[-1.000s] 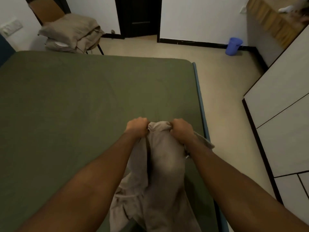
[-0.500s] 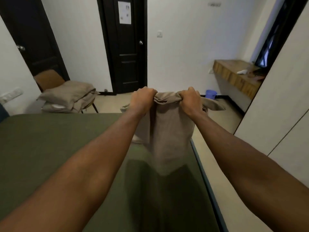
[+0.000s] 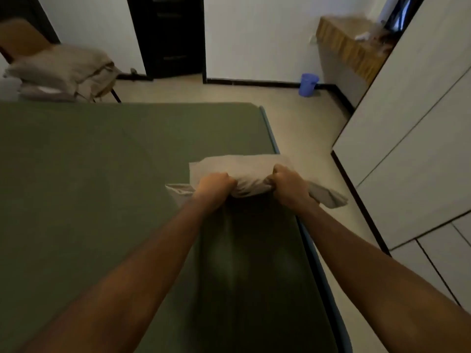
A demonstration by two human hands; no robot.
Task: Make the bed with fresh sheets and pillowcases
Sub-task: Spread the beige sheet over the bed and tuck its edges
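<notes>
1. Beige cloth (image 3: 239, 171) is bunched between 2 hands above the right part of a bed (image 3: 102, 174). The bed is covered by a smooth green sheet, and its blue edge (image 3: 270, 133) runs down the right side.
2. Past the far edge of the bed, on the left, stands a chair (image 3: 20, 36) with a brown back. It carries a pile of folded beige linen (image 3: 63, 70).
3. A dark door (image 3: 168, 34) is set in the white far wall. A small blue bin (image 3: 309, 84) stands on the pale floor (image 3: 305, 128) against the skirting.
4. A wooden surface (image 3: 349, 44) sits in the far right corner, and the small items on it are too blurred to identify. White wardrobe panels (image 3: 420, 123) fill the right side of the room.
5. Both bare forearms reach forward from the bottom of the view, nearly straight and drawing closer toward the wrists.
6. The left hand (image 3: 215, 186) is a fist, knuckles up, with its fingers curled tight round the gathered cloth. The right hand (image 3: 290, 186) grips in the same way, near it on the right.
7. The cloth spans the short gap between the hands and bulges beyond the knuckles. 1 loose flap sticks out left of the left hand, and another reaches past the right hand over the bed's edge.
8. A dark shadow lies on the sheet below the hands. Whether the cloth touches the sheet cannot be told.
</notes>
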